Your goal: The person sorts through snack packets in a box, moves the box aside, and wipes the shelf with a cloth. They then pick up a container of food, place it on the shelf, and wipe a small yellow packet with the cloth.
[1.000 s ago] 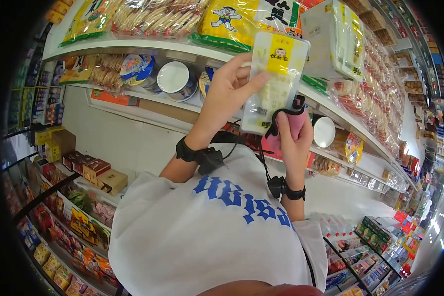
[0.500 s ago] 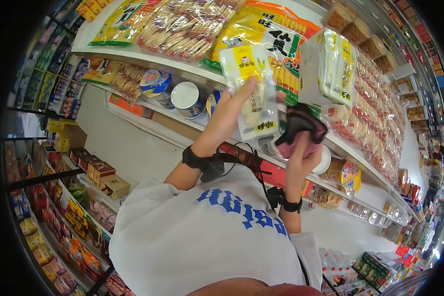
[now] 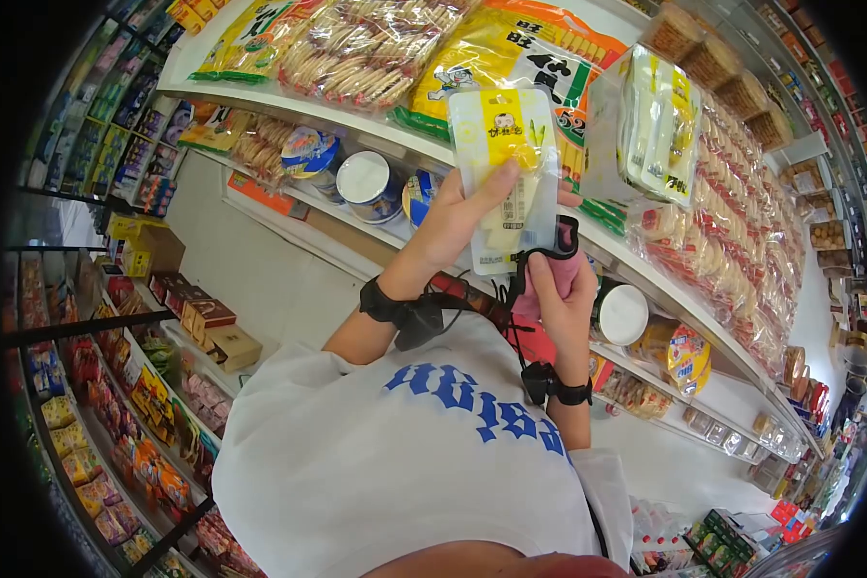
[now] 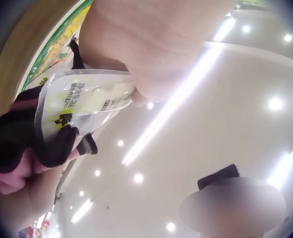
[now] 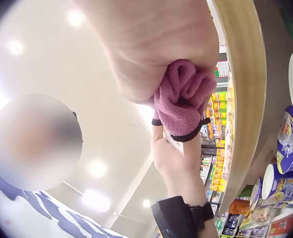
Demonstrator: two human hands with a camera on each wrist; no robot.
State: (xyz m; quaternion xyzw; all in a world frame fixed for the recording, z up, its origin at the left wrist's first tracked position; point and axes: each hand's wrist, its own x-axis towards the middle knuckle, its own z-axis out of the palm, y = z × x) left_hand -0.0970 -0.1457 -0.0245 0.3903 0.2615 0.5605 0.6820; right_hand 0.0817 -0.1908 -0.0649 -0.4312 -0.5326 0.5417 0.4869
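In the head view the left hand (image 3: 458, 214) grips a flat clear-and-yellow food packet (image 3: 503, 144) upright, its thumb across the front. The right hand (image 3: 565, 301) holds a bunched pink cloth with black edging (image 3: 566, 265) against the packet's lower right corner. In the left wrist view the packet (image 4: 82, 99) shows its printed lower part, with the black-edged cloth (image 4: 22, 131) touching it. The right wrist view shows the pink cloth (image 5: 181, 99) folded in the right hand (image 5: 156, 49); the left hand (image 5: 176, 161) is beyond it.
A white shelf (image 3: 376, 130) holds large snack bags (image 3: 511, 58). Right of the packet stands a box of similar packets (image 3: 612, 144). Tubs (image 3: 364, 183) sit on the lower shelf. More racks (image 3: 144, 385) stand at the left, with small cartons (image 3: 207, 318) nearby.
The packet moved left, then slightly back right. Half a second ago the cloth was spread and blurred, away from the packet's edge; now it is bunched at the lower corner.
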